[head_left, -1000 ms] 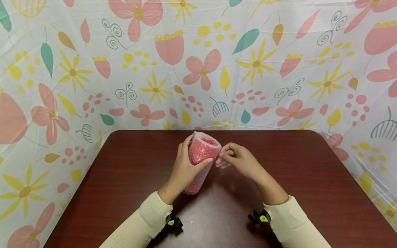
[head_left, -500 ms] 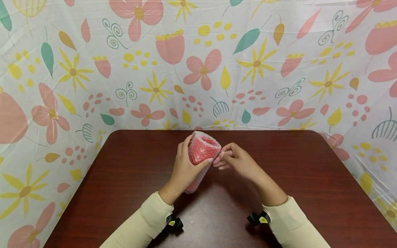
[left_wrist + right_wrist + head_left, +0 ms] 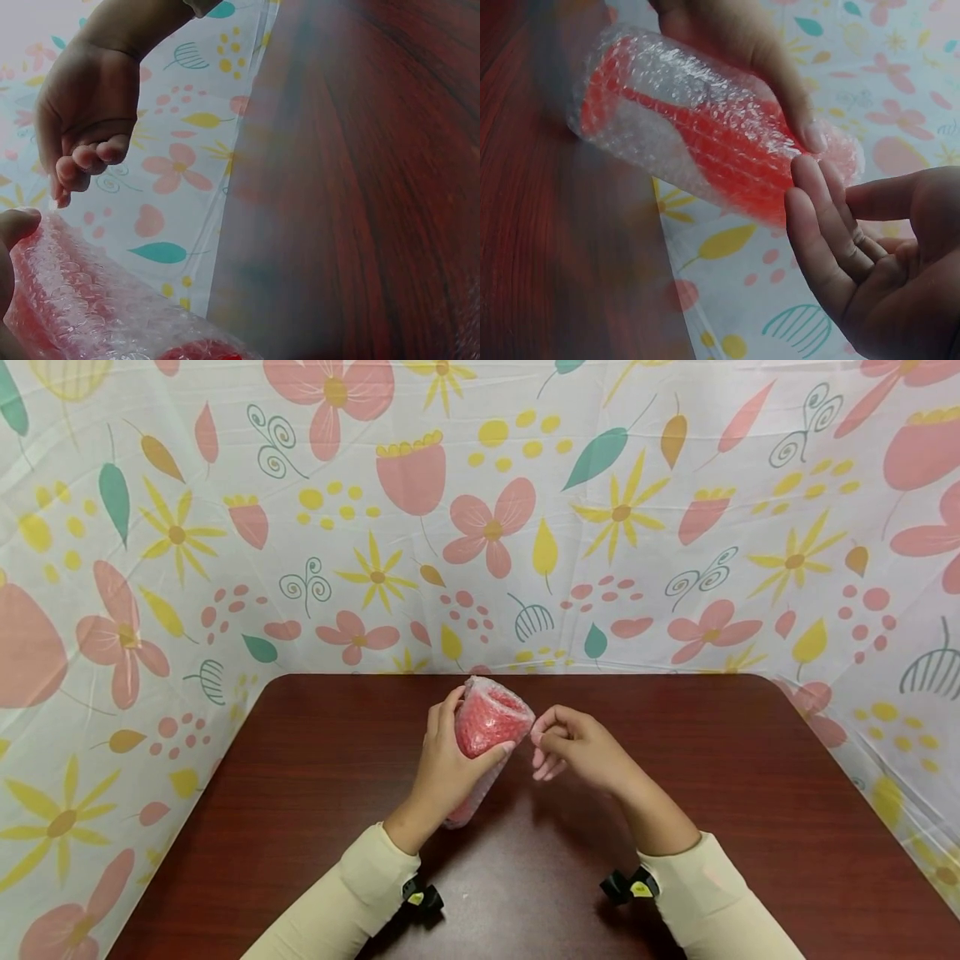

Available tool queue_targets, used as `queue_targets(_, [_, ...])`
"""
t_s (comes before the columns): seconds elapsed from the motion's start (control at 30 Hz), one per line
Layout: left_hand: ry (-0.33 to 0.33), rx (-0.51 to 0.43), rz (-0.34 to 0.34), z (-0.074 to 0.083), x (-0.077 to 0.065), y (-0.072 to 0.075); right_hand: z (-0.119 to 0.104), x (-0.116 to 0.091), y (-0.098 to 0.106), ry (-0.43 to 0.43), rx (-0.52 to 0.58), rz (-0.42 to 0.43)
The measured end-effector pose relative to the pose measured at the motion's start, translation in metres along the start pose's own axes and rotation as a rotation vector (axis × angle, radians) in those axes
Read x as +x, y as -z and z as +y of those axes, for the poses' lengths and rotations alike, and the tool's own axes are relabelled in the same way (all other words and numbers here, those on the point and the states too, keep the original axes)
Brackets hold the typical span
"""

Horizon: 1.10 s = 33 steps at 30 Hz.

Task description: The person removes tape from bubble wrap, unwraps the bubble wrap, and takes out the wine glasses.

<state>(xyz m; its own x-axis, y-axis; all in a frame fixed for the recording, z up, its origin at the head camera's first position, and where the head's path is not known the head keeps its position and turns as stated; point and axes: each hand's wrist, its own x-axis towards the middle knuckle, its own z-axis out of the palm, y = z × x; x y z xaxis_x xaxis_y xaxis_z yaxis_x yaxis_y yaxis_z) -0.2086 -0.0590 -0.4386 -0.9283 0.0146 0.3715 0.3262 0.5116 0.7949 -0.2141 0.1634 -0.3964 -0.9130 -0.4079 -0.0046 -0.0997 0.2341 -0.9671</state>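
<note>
Head view: left hand point(image 3: 447, 764) grips bubble-wrapped goblet point(image 3: 491, 722), right hand point(image 3: 581, 747) pinches wrap's edge point(image 3: 529, 719); hands well inside table's side edges point(image 3: 231, 758).

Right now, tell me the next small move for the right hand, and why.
Probably, the right hand should pinch and gently lift the edge of the bubble wrap: its fingers are at that edge, though a firm grip isn't clear, the wrap encloses the red stemmed item, and the left hand holds it.
</note>
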Motion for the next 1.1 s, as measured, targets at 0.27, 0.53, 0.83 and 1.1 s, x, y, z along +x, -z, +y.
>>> queue_targets(0.27, [-0.001,-0.019,-0.013,0.0013,0.0004,-0.0004,0.0011,0.0011,-0.0009,0.018,0.052,-0.032])
queue_targets(0.53, [-0.018,-0.019,-0.037,0.0012,0.0007,-0.0007,0.0027,0.0037,-0.0046,0.037,0.019,0.003])
queue_targets(0.83, [-0.063,0.012,-0.042,0.0017,0.0004,0.0003,0.0021,0.0038,-0.0046,0.034,0.004,0.005])
queue_targets(1.1, [-0.072,0.032,0.019,0.0011,0.0009,-0.0008,0.0002,0.0012,-0.0046,0.041,-0.013,-0.017])
